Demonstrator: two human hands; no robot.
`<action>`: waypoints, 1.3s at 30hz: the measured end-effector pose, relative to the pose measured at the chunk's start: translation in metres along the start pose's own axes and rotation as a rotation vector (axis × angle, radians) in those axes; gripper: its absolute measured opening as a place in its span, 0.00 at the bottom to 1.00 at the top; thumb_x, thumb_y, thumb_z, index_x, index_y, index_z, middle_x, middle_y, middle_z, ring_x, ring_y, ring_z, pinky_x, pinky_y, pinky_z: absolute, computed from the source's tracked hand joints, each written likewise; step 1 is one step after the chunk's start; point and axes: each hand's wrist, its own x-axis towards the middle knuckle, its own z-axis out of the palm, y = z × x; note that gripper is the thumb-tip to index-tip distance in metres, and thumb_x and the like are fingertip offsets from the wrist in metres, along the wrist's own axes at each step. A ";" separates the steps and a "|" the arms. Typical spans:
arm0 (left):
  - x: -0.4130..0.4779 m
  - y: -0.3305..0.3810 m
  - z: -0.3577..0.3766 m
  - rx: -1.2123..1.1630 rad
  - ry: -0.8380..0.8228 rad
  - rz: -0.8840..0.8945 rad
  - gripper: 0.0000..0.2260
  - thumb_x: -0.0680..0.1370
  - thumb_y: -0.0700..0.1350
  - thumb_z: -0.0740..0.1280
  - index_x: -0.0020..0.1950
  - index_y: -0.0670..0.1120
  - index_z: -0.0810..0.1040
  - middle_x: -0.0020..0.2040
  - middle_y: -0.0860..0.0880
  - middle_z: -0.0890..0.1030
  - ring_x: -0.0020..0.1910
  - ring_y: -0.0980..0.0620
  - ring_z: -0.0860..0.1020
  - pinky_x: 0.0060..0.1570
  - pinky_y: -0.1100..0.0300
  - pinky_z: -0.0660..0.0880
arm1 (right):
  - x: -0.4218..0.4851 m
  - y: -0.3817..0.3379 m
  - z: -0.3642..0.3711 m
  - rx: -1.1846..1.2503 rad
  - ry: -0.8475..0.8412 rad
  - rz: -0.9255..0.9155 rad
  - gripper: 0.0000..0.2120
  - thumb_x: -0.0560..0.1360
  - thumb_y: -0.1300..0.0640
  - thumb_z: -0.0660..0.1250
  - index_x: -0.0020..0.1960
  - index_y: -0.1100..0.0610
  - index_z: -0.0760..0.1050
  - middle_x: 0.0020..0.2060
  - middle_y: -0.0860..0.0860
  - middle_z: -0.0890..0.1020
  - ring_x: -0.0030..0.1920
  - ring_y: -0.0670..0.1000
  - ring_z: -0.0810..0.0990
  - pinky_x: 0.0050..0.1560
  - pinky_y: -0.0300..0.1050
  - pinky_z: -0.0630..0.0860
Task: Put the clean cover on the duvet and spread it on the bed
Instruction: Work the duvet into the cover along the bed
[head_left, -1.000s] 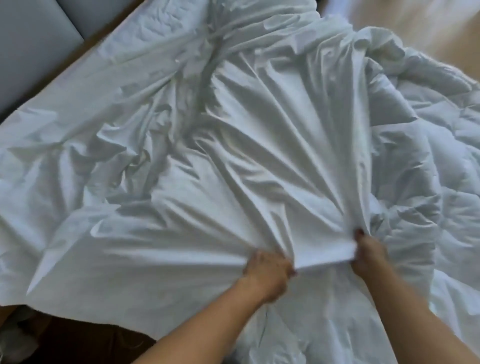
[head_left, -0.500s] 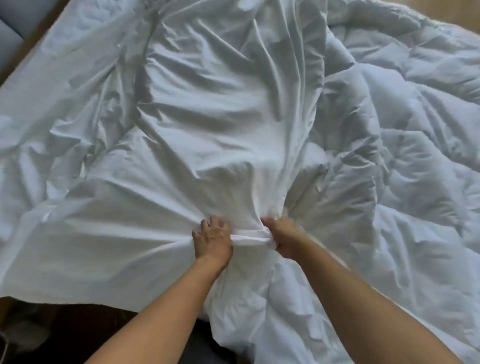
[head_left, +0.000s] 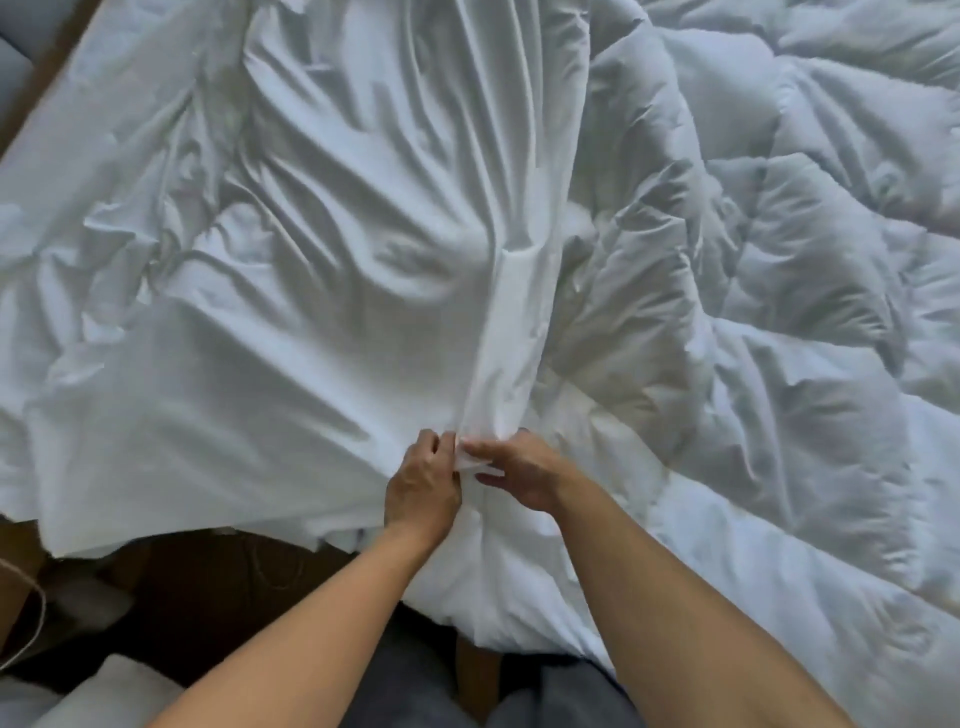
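A thin white duvet cover (head_left: 291, 322) lies crumpled over the left and middle of the bed. The puffy quilted white duvet (head_left: 779, 291) fills the right side and runs under the cover's edge. My left hand (head_left: 422, 483) and my right hand (head_left: 519, 470) meet at the near edge, both pinching the same gathered hem of the cover between thumb and fingers. From that pinch a narrow folded band of cover fabric (head_left: 506, 343) stretches away up the bed. How far the duvet reaches inside the cover is hidden.
A grey headboard or wall panel (head_left: 13, 62) shows at the top left beside a brown strip. Dark floor (head_left: 197, 597) lies below the cover's near edge, with a pale cord (head_left: 36, 613) and a white pillow-like shape (head_left: 88, 691) at the bottom left.
My hands have closed the gap between them, from holding a short taut stretch of hem apart to pinching it together at one spot. The view has shifted right, showing more of the duvet.
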 end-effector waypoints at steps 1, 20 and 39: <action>-0.004 -0.008 0.001 0.017 0.084 -0.035 0.13 0.75 0.42 0.71 0.58 0.43 0.76 0.52 0.42 0.75 0.48 0.39 0.77 0.41 0.48 0.77 | 0.010 0.010 0.014 -0.024 0.023 -0.051 0.17 0.74 0.59 0.75 0.60 0.63 0.80 0.55 0.58 0.85 0.54 0.55 0.84 0.54 0.46 0.79; -0.023 -0.093 0.065 -0.324 0.630 -0.365 0.07 0.76 0.37 0.65 0.52 0.42 0.78 0.52 0.41 0.78 0.50 0.39 0.76 0.50 0.48 0.71 | -0.014 0.092 0.029 0.287 0.066 -0.322 0.23 0.70 0.41 0.73 0.56 0.57 0.85 0.61 0.59 0.82 0.62 0.61 0.81 0.66 0.60 0.75; -0.113 -0.102 0.116 -0.735 0.677 -0.857 0.16 0.74 0.39 0.69 0.58 0.44 0.69 0.59 0.43 0.71 0.50 0.46 0.72 0.45 0.56 0.73 | 0.026 0.165 0.101 -1.254 0.671 -0.321 0.50 0.66 0.37 0.73 0.78 0.49 0.49 0.74 0.60 0.59 0.73 0.61 0.59 0.65 0.56 0.68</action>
